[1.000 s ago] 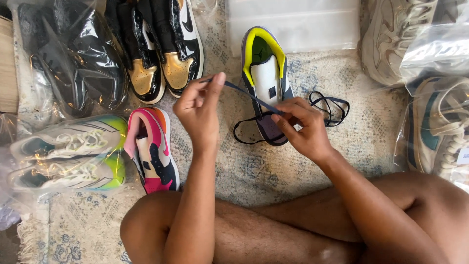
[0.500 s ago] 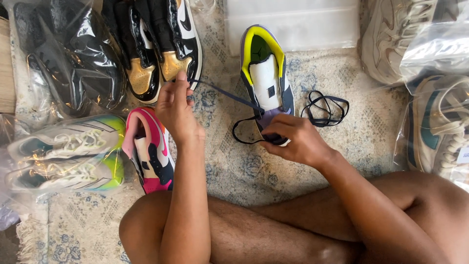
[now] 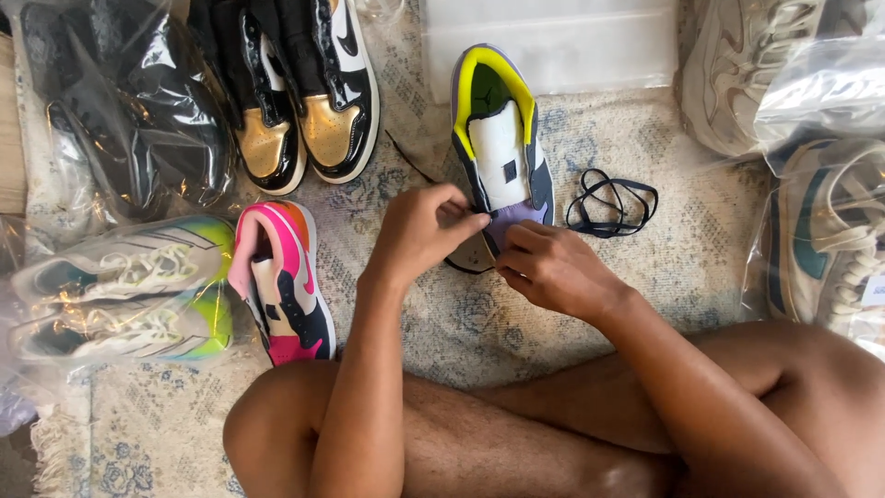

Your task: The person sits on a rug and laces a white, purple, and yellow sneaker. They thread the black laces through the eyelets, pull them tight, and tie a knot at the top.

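Since half a second ago, my left hand (image 3: pixel 419 231) has come down from beside the black-and-gold shoes and now meets my right hand (image 3: pixel 548 267) at the toe of the yellow-lined shoe (image 3: pixel 498 152).

From the head camera I see both hands pinched together over that shoe's purple toe, fingertips touching; the left grip is clenched on what looks like a dark lace end, the right grip clenched against the toe, though I cannot tell exactly what it pinches. This shoe lies on the rug (image 3: pixel 645 267), toe toward me. A loose dark lace (image 3: pixel 613 203) sits coiled just to its right, apart from my hands. A pink shoe (image 3: pixel 281 281) lies near my left forearm. The black-and-gold shoes (image 3: pixel 300 92) stand further off, with bagged shoes (image 3: pixel 120 286) at far left.
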